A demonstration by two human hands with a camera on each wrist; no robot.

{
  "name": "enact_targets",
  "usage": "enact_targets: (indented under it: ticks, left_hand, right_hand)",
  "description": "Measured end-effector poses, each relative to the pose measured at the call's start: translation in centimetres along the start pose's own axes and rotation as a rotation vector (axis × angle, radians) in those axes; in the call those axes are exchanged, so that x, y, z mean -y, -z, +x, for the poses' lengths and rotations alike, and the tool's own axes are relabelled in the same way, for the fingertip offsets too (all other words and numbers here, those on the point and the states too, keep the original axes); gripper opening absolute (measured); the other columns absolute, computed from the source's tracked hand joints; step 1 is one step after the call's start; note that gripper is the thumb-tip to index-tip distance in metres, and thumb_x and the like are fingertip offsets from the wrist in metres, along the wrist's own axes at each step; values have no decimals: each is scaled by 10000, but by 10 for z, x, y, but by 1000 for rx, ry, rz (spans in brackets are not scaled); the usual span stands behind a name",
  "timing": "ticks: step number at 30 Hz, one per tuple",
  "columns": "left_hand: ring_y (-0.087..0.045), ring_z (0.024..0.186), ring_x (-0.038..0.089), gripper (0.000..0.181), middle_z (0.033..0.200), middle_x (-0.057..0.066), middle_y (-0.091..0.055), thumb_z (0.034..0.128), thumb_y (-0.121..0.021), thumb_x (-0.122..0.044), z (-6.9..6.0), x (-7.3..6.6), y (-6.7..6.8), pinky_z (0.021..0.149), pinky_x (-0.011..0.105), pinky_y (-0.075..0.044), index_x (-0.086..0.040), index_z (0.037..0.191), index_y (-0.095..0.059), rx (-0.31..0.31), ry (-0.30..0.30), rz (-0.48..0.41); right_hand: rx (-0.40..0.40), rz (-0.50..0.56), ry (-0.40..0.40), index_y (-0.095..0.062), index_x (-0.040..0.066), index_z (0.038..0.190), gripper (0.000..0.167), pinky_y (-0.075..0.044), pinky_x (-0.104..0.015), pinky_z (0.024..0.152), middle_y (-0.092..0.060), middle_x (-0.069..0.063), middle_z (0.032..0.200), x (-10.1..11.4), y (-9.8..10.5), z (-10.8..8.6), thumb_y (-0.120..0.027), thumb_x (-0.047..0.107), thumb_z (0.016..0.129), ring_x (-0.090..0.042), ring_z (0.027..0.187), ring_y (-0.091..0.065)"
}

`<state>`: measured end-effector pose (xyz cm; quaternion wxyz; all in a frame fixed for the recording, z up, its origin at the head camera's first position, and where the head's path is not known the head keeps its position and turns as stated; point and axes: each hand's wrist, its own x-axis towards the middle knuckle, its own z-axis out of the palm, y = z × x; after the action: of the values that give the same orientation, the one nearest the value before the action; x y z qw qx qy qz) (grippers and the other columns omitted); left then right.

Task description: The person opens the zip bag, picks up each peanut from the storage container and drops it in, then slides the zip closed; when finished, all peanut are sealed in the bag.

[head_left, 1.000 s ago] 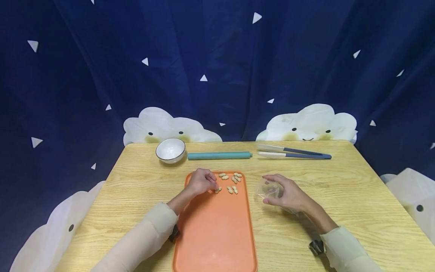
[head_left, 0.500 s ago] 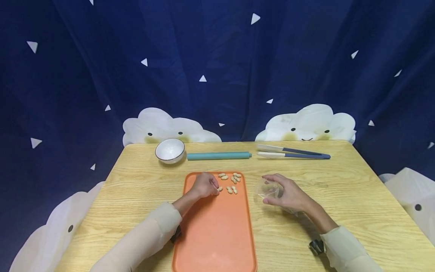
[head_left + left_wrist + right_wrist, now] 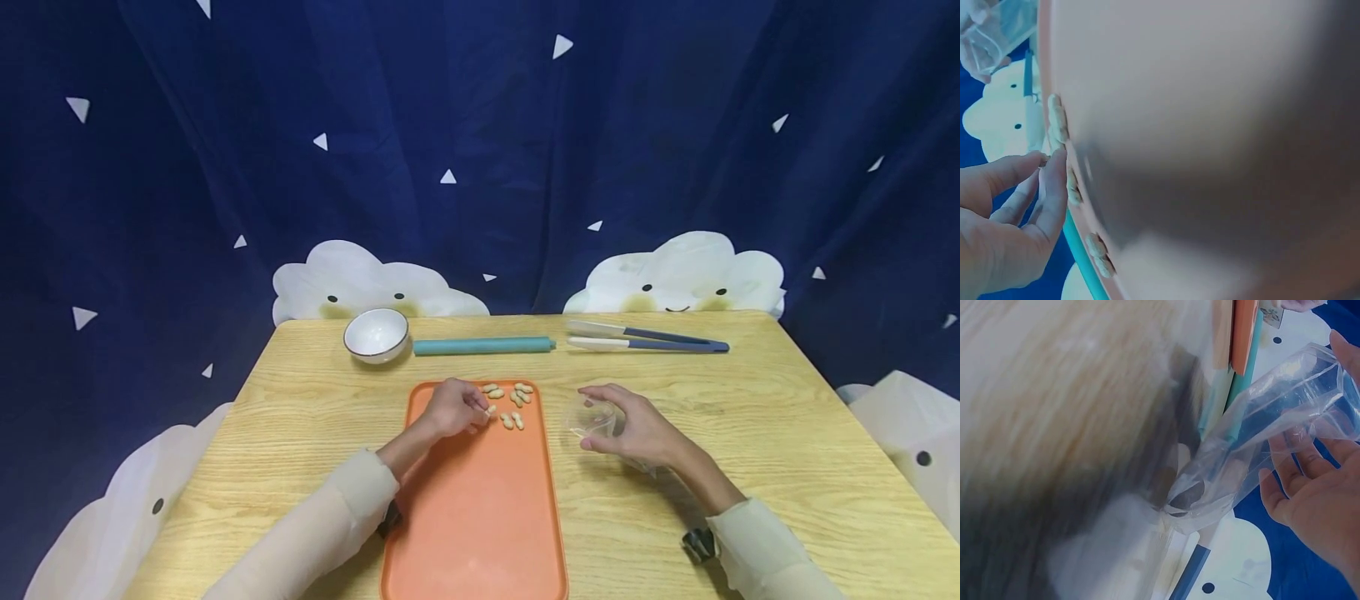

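Note:
In the head view my left hand point(image 3: 453, 408) is over the far part of an orange tray point(image 3: 474, 517). Thumb and fingertips pinch a small peanut point(image 3: 1044, 161), mostly covered by the fingers in the left wrist view. Several more unshelled peanuts point(image 3: 513, 422) lie on the tray just right of that hand. Right of the tray, my right hand point(image 3: 641, 429) holds a clear plastic bag point(image 3: 1254, 431). Its thumb and fingers curl round the bag's mouth and spread it wide, as the right wrist view shows. The bag hangs tilted, and I cannot tell what is inside.
A white bowl with a dark rim point(image 3: 377, 335) stands at the table's back left. Beside it lies a teal stick point(image 3: 483, 345). Blue tongs with pale tips point(image 3: 648, 342) lie at the back right. A dark blue curtain point(image 3: 480, 150) hangs behind the wooden table point(image 3: 750, 433).
My left hand has shifted slightly right along the tray, and the peanut in its fingertips now appears raised. The right hand and bag have hardly moved.

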<state>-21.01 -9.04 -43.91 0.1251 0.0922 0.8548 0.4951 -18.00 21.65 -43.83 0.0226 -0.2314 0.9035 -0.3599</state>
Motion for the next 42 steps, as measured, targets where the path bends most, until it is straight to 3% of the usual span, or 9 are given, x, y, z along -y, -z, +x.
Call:
enact_targets:
  ticks: [3,9,15,21,25,34,40,42]
  left_hand:
    - [-688,696,340,36,762,160,-673,801,-666,54,0,-6,-2,571,357,-573,68,831,-680,4,-45,-16]
    - [-681,739,220,79,852,120,-715,820,-690,-26,1,-24,-11,615,292,-548,10,874,-733,-54,-97,-22]
    - [-673,847,395,106,937,172,-708,844,-685,-43,0,-44,-24,699,471,-560,8,922,-736,-31,-147,-169]
    - [-667,797,349,114,937,110,-717,856,-690,-90,-1,-56,-41,559,288,-519,-38,939,-749,-48,-153,-170]
    - [-680,809,260,108,889,97,-725,865,-680,-94,-1,-61,-54,571,193,-476,-38,929,-747,-34,-166,-156]
    - [-647,743,85,104,870,65,-723,864,-685,-106,-2,-68,-71,642,188,-506,-48,927,-743,16,-174,-152]
    - [-680,830,297,112,842,83,-717,892,-657,-142,-1,-62,-65,616,188,-488,-74,926,-740,33,-195,-154]
    - [-677,816,291,105,854,97,-717,891,-658,-132,0,-59,-60,612,193,-489,-73,919,-740,22,-200,-158]
  right_hand:
    - [7,6,-2,-506,111,1347,693,-405,-615,942,-619,-92,1221,0,-1,-1,-773,383,768,-361,1180,-538]
    - [13,17,-14,-499,104,1354,724,-390,-627,953,-614,-90,1232,-1,-2,-1,-769,423,762,-371,1199,-522]
    - [1,15,-22,-504,115,1352,720,-393,-614,961,-614,-89,1232,-1,-2,-1,-786,393,752,-359,1194,-530]
    - [0,14,-37,-505,119,1353,713,-391,-611,966,-616,-83,1232,1,-1,-2,-797,355,747,-346,1197,-530]
    - [-10,9,-17,-511,124,1343,699,-402,-604,958,-621,-79,1215,2,-2,-2,-802,338,744,-333,1180,-542]
    - [-28,-11,11,-527,136,1326,669,-416,-589,953,-624,-65,1207,1,-5,1,-797,342,750,-340,1170,-552]
    - [-32,10,12,-534,158,1319,673,-413,-587,958,-636,-73,1189,2,-4,0,-806,361,737,-324,1167,-556]
    - [-34,16,10,-534,171,1318,670,-414,-584,958,-636,-71,1191,2,-4,-1,-807,357,735,-314,1169,-555]
